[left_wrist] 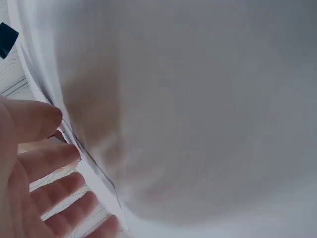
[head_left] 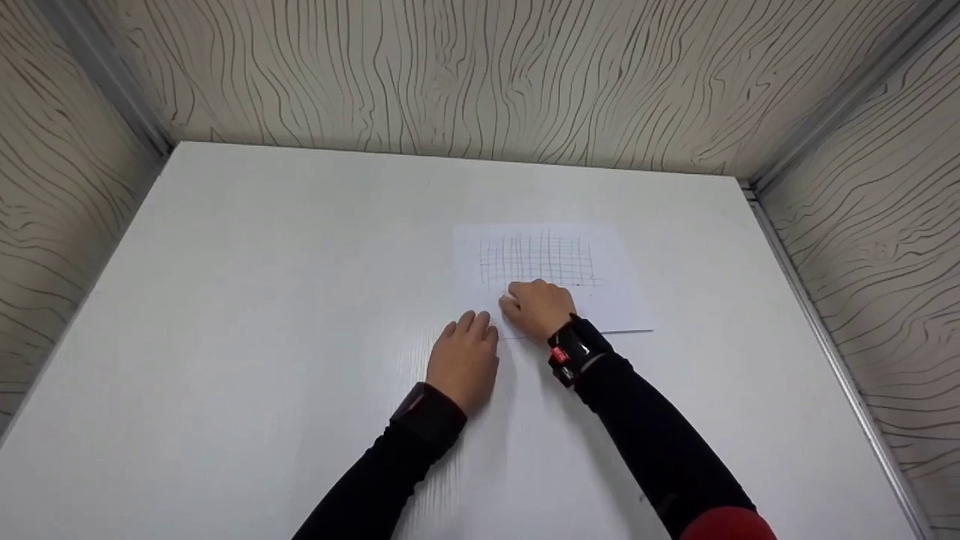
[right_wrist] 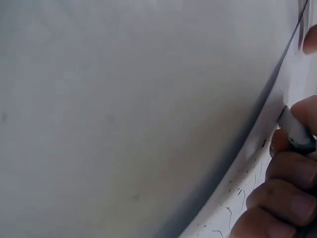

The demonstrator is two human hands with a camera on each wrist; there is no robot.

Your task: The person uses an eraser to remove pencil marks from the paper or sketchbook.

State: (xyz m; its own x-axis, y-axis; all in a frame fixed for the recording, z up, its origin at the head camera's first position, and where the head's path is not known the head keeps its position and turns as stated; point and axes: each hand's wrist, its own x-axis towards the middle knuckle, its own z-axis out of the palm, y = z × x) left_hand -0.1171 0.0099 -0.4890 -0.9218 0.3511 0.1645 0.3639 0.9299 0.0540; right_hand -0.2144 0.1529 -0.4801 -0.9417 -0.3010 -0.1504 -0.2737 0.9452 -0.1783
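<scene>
A white sheet of paper [head_left: 619, 304] lies on the white table, with a hand-drawn pencil grid [head_left: 536, 259] across its upper part. Between thumb and index finger, my right hand [head_left: 538, 309] pinches a small white eraser [right_wrist: 296, 130] with a dark green end, low on the sheet just under the grid. Dark crumbs [right_wrist: 240, 191] dot the paper by those fingers in the right wrist view. My left hand [head_left: 465, 361] rests at the sheet's lower left corner, its fingers [left_wrist: 52, 158] spread and loosely extended near the paper's edge.
The white table [head_left: 285, 300] stretches out on both sides of the paper. Wood-grain panels [head_left: 450, 82] stand behind it and at left and right, joined by grey metal posts [head_left: 817, 112]. A small dark mark [head_left: 642, 498] shows by the right sleeve.
</scene>
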